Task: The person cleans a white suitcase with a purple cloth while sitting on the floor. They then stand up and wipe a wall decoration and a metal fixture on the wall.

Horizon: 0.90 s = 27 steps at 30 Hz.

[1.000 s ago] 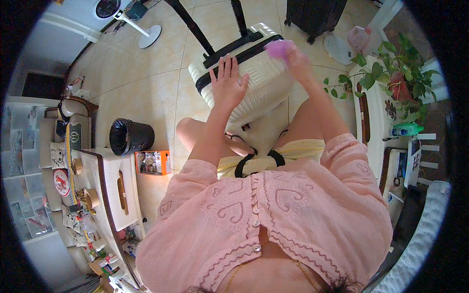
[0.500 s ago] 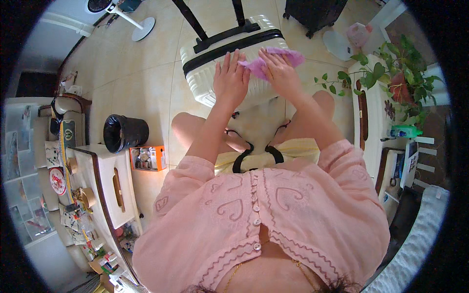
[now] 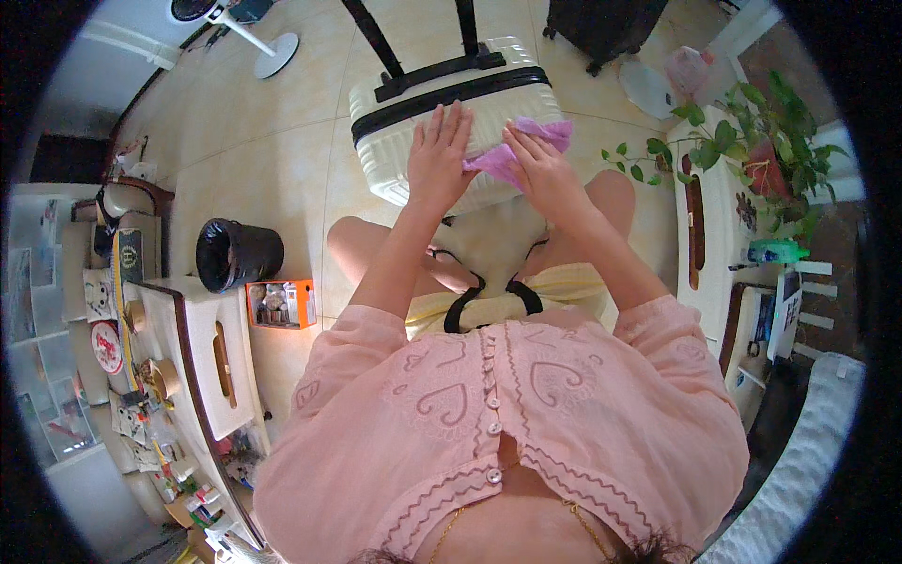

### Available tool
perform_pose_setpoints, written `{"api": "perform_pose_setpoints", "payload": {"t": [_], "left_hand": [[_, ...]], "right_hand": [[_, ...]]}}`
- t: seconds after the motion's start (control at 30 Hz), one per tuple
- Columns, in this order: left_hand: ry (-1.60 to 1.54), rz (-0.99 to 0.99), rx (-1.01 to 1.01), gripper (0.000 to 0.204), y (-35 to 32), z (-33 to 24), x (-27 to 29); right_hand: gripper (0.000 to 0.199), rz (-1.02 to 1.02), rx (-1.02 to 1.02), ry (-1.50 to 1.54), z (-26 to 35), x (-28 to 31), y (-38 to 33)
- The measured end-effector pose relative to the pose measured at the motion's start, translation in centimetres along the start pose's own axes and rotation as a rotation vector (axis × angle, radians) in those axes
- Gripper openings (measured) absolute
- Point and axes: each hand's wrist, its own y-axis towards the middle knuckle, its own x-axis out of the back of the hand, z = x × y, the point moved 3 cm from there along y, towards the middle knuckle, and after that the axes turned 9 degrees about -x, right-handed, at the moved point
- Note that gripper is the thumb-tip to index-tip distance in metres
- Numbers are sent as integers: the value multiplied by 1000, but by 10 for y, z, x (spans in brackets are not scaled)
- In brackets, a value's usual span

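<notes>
A white ribbed suitcase (image 3: 388, 162) with a black zip band stands in front of my knees, its black pull handle (image 3: 468, 28) drawn out at the far end. My left hand (image 3: 440, 155) lies flat on the near left part of its shell, fingers stretched and holding nothing. Over the near right part, my right hand (image 3: 543, 174) presses a crumpled purple cloth (image 3: 554, 133) against the shell. Cloth sticks out beyond the fingertips and toward the left hand. The palm hides the cloth's middle.
A black-lined waste bin (image 3: 254, 256) and an orange box (image 3: 299, 303) stand to the left, beside a white cabinet (image 3: 211, 329). A leafy potted plant (image 3: 766, 169) trails over white furniture on the right. Farther off are a black suitcase (image 3: 601, 28) and a white fan (image 3: 272, 58).
My right hand has slid toward me with the purple cloth. My left hand has shifted only slightly, staying flat on the suitcase. The suitcase sits a little differently in the picture.
</notes>
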Motion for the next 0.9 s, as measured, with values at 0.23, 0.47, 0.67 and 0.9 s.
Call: {"api": "perform_pose_setpoints", "payload": {"t": [0.23,0.47,0.67,0.9], "left_hand": [[-32,-42,54,82,4,-2,-7],[-9,15,17,79,-8,-3,-4],[-103,-48,16,84,-1,0,-8],[34,-7,12,91,-9,10,-3]], "right_hand": [[38,-85,-9,-83,-16,-19,48],[36,-28,-40,-109,-2,-13,17],[40,-19,-61,-90,-11,-16,52],[36,37,-23,35,-3,-12,27]]}}
